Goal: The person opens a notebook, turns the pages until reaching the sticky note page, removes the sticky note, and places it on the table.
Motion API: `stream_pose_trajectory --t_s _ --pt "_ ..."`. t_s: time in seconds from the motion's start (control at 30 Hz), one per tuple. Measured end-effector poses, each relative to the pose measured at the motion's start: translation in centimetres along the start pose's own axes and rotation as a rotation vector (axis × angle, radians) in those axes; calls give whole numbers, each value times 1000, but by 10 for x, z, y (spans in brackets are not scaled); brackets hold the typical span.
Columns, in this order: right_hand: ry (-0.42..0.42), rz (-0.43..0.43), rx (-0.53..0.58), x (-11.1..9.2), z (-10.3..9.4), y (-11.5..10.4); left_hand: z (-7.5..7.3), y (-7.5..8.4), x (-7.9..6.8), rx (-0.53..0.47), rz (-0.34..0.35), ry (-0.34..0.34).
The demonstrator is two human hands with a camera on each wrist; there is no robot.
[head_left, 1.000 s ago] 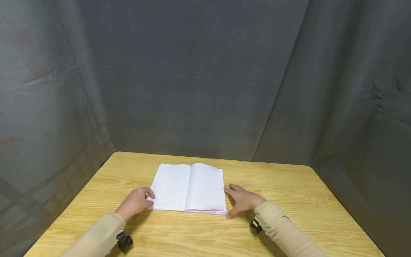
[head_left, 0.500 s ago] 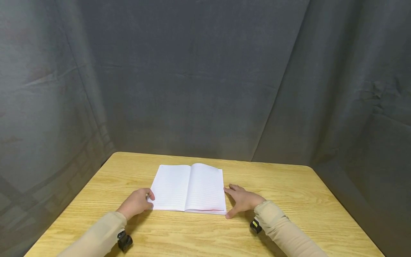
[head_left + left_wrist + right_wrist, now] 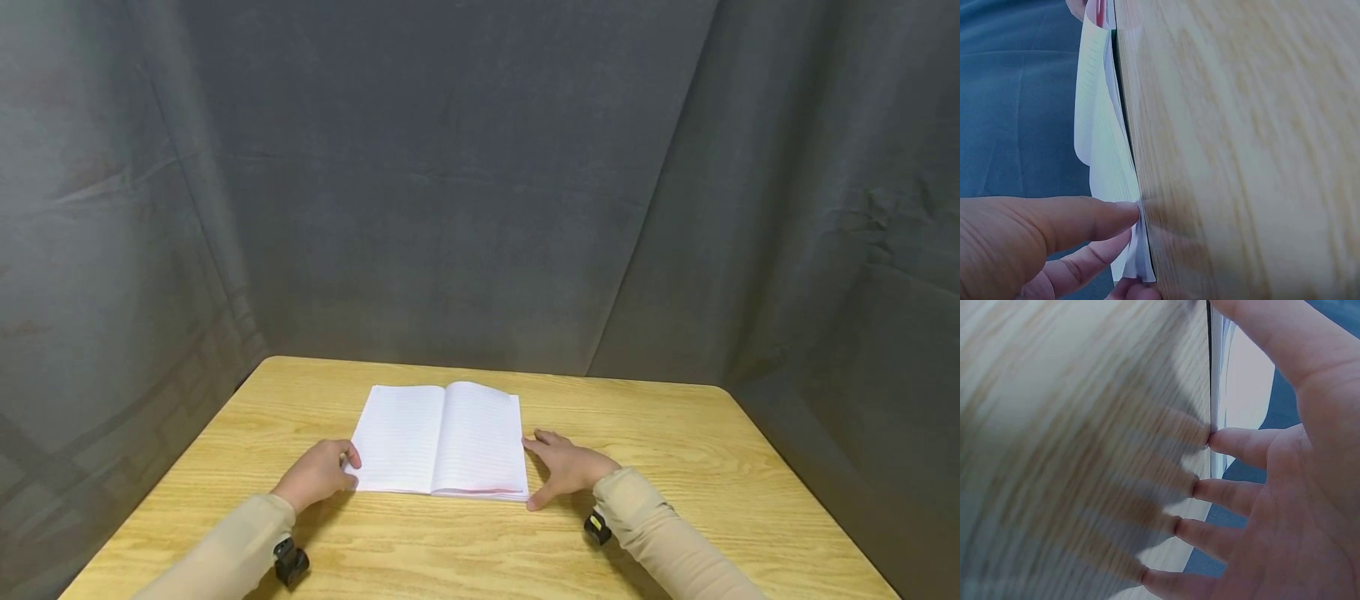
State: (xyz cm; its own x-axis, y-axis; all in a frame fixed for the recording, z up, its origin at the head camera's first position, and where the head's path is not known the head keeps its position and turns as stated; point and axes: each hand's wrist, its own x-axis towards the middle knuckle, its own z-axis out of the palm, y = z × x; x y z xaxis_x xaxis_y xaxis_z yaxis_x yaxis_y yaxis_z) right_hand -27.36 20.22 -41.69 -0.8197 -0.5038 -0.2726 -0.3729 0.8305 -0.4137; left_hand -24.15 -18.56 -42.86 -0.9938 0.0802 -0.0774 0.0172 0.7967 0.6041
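An open lined notebook (image 3: 401, 437) lies on the wooden table, its right-hand pages bowed up near the spine. My left hand (image 3: 317, 473) pinches the notebook's near left corner. In the left wrist view the thumb (image 3: 1094, 217) presses the page edges (image 3: 1138, 253), which bend toward the fingers. At the right side, my right hand (image 3: 570, 467) is spread with the thumb near the close corner. Its fingers (image 3: 1241, 445) are straight in the right wrist view; one tip touches the notebook's edge (image 3: 1215, 394), and others rest on the table.
The light wooden table (image 3: 450, 550) extends on all sides of the notebook. Dark grey curtains (image 3: 450, 183) hang behind it and to both sides. Each sleeve carries a small black wrist camera (image 3: 291, 562).
My left hand and the notebook's left side have shifted very slightly toward me. The right hand holds its place.
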Motion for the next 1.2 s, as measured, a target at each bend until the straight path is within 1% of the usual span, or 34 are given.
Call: stream_pose_trajectory --t_s 0.2,0.57,0.73,0.8,0.9,1.0,1.1,1.17,1.2 --pt "-1 -4 0 0 0 1 0 -1 0 66 14 23" --pt "-1 -8 0 0 0 1 -2 1 -2 80 39 23" --pt "-3 -10 -8 0 0 2 -5 3 0 71 28 4" --pt "-4 -10 -6 0 0 2 -6 6 2 71 26 3" --pt "-5 -9 -6 0 0 3 -8 14 8 70 42 34" --pt "-3 -10 -10 0 1 3 -6 28 13 18 74 92" --pt "-3 -10 -10 1 1 3 1 48 18 -74 144 146" --pt "-4 -10 -7 1 1 3 9 61 20 -141 205 155" --pt "-4 -12 -7 2 1 3 13 67 21 -169 234 146"
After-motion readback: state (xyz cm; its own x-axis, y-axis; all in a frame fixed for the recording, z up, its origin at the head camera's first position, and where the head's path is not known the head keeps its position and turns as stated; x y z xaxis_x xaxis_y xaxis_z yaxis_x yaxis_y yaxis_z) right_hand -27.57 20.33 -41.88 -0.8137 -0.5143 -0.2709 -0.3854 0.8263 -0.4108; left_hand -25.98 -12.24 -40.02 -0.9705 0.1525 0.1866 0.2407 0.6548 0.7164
